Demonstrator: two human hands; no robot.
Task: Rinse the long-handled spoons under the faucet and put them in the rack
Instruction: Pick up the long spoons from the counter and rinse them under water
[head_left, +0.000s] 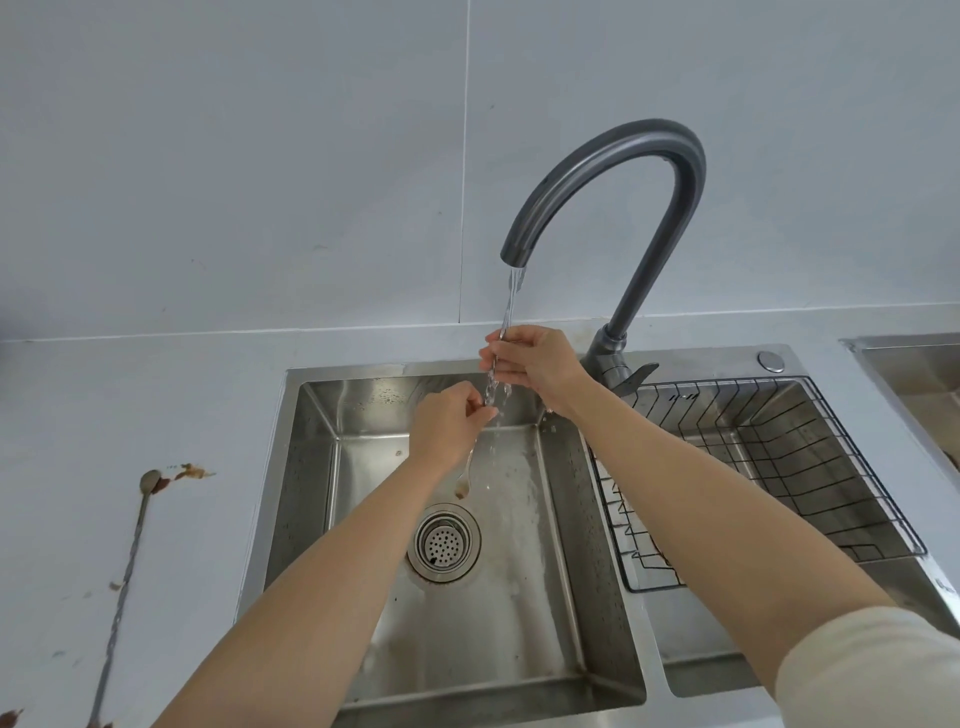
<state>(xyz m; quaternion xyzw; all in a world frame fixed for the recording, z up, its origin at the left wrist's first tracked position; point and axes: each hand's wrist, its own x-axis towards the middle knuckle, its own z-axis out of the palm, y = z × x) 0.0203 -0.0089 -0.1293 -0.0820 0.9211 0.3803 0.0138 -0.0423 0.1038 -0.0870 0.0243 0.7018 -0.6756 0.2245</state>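
Note:
A long-handled metal spoon (464, 480) hangs nearly upright over the left sink basin, bowl end down and stained brown. My left hand (448, 421) grips its lower handle and my right hand (535, 364) grips its upper end. Water runs from the dark grey faucet (649, 171) onto the handle between my hands. A second long-handled spoon (132, 551) lies on the counter to the left, its bowl beside a brown smear. The black wire rack (810, 447) sits in the right basin with nothing in it.
The left sink basin (311, 467) has a round drain strainer (444, 540) at its bottom. Another steel basin edge (909, 364) shows at the far right. Brown smears mark the white counter (197, 472) at the left. A tiled wall rises behind.

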